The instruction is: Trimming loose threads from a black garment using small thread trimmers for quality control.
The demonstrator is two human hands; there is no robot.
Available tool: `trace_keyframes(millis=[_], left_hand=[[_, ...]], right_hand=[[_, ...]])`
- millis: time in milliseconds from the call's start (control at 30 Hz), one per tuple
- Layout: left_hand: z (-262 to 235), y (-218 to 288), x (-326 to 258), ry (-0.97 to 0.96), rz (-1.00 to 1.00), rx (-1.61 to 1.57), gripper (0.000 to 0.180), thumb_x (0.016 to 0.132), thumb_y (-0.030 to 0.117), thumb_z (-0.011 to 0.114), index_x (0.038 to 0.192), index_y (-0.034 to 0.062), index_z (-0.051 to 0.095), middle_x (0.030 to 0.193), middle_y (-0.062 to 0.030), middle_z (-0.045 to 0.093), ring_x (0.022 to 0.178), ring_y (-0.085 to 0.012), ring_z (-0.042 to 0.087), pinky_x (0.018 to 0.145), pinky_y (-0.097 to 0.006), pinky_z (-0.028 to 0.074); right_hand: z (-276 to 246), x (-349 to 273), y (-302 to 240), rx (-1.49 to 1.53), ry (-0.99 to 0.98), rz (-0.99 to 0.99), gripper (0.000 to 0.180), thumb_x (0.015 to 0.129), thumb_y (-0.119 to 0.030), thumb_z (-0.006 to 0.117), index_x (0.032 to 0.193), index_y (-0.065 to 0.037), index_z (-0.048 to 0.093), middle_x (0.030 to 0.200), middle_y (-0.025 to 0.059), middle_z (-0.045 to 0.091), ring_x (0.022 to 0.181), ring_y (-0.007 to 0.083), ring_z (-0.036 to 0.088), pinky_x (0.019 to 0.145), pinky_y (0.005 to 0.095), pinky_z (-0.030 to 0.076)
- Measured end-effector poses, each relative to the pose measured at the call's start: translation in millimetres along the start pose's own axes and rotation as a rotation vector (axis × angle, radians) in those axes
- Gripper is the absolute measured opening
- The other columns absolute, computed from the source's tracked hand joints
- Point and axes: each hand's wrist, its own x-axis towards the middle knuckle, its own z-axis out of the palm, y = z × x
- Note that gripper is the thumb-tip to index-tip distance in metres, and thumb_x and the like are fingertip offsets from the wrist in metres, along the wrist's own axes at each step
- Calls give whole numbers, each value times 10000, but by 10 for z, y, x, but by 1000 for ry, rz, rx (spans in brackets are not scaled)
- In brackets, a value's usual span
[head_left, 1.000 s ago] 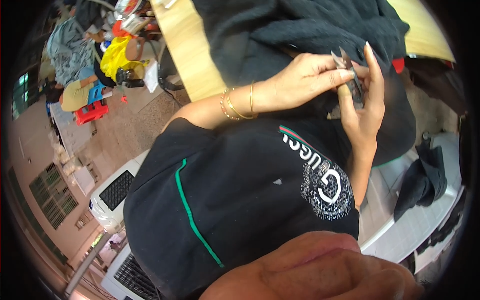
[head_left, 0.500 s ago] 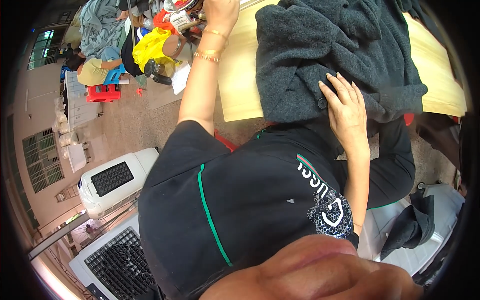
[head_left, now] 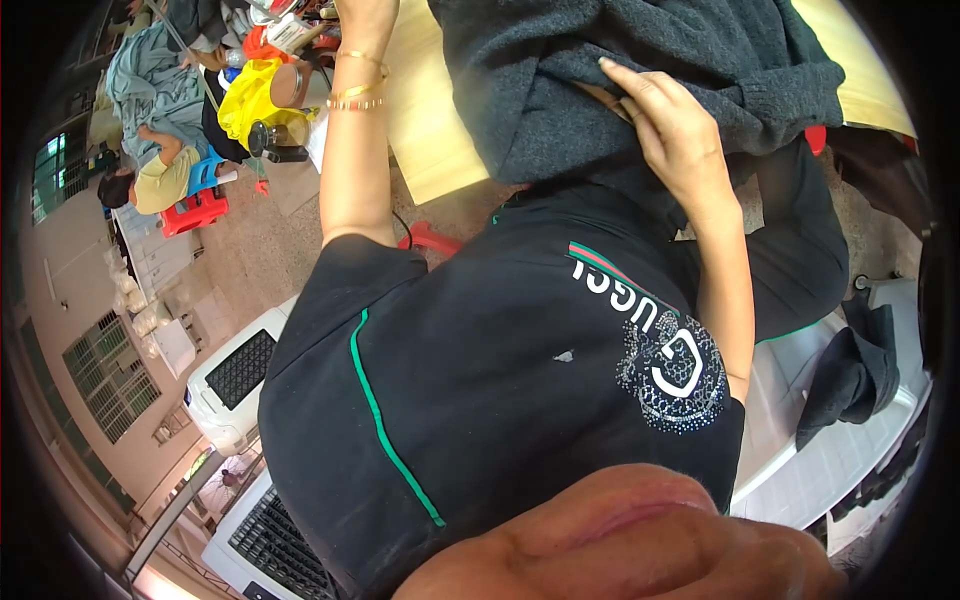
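Observation:
A dark grey woollen garment lies heaped over the pale yellow tabletop, its near edge hanging toward my lap. My right hand is at the garment's near part, fingers bent around a fold of the cloth, with some fingertips tucked under it. At the top edge of the picture is my left hand, beyond the garment's left side. Its fingers are cut off by the frame, so what they touch does not show. Gold bracelets circle that wrist.
Left of the table are a yellow plastic bag, a dark-lidded jar and other clutter. Farther left, a person sits near a red stool and piled grey-blue cloth. Dark cloth lies on a whitish surface at right.
My right hand has gone from lying flat with fingers spread on the garment to bending around a fold. The button seen earlier is no longer visible. The whole view has shifted.

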Motion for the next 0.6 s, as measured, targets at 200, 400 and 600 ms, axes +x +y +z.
trace_keyframes(millis=[200, 400, 600], left_hand=[[-27, 1141, -267, -327, -222, -267, 375, 950, 215, 612, 1242, -21, 601, 1248, -121, 610, 1176, -213, 549, 1030, -331, 395], [336, 1316, -518, -474, 72, -34, 513, 888, 285, 721, 1290, 9, 563, 1087, -96, 679, 947, -116, 646, 833, -235, 497], [196, 2236, 2, -618, 63, -1127, 350, 895, 264, 698, 1164, 42, 669, 999, -68, 694, 908, -116, 644, 829, -230, 501]], right_hand=[[-353, -124, -11, 332, 65, 263, 338, 915, -27, 567, 1247, -48, 623, 1121, 141, 665, 1049, 255, 652, 925, 313, 478], [-912, -508, -293, -26, -134, 294, 484, 732, -5, 720, 1179, -61, 545, 1054, 133, 590, 944, 350, 611, 809, 392, 506], [-1546, -996, -499, 181, -157, 235, 260, 692, 74, 667, 940, 10, 627, 911, 140, 622, 881, 303, 624, 752, 346, 486]])
